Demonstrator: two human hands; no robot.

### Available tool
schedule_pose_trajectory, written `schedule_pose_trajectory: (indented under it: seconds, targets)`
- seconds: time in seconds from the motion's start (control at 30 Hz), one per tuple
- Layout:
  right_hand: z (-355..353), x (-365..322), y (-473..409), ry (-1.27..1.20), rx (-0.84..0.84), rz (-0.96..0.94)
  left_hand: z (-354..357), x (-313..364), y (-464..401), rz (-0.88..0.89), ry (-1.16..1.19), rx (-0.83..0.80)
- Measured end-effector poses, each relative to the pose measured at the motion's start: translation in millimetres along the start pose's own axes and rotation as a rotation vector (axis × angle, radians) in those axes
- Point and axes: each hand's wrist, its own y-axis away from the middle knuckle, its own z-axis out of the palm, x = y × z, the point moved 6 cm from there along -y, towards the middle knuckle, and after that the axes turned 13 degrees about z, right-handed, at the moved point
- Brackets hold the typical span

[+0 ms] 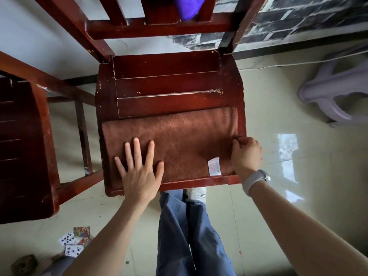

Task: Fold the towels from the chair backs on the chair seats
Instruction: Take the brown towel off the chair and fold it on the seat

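Brown towel (179, 140) white label (214, 165) unreadable, left hand (139, 166) flat on it, right hand (246, 154) pinching its edge

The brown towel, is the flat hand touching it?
Touching. The head view shows the left hand lying flat with spread fingers directly on the brown towel, no gap visible.

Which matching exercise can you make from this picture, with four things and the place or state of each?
Things:
1. brown towel
2. purple cloth
3. left hand
4. right hand

Places or states:
A. hangs on the chair back
B. pinches the towel's right edge
C. lies on the front of the red-brown wooden chair seat
D. presses flat on the towel, fingers spread

Pairs: 1-C, 2-A, 3-D, 4-B
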Motion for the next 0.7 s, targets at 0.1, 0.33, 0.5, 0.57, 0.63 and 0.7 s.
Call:
schedule_pose_trajectory:
  seconds: [0.1, 0.33, 0.5, 0.57, 0.63, 0.7]
  targets:
    - [2.4, -6.2, -0.6, 0.091, -0.026, 0.054, -0.8, -0.2, -1.9, 0.012, -0.013, -0.026]
    - [-1.9, -10.6, 4.5, 0.066, -0.08, 0.079, -3.6, -0.8, -2.6, 0.019, 0.015, -0.06]
    - [-22.5, -24.4, 20.3, -0.11, -0.232, -0.067, -19.1, -1.7, -1.8, 0.034, 0.142, -0.11]
    - [-32.0, -39.3, 39.4, -0.147, -0.296, -0.134, -32.5, -3.6, -1.8, -0.002, 0.316, -0.056]
    - [-36.7, -56.7, 62.9, -0.204, -0.383, -0.188, -44.2, -12.4, 1.0, -0.156, 0.637, 0.067]
    - [-34.9, -78.4, 90.8, -0.205, -0.461, -0.261, -48.7, -20.4, 11.2, -0.408, 1.119, 0.107]
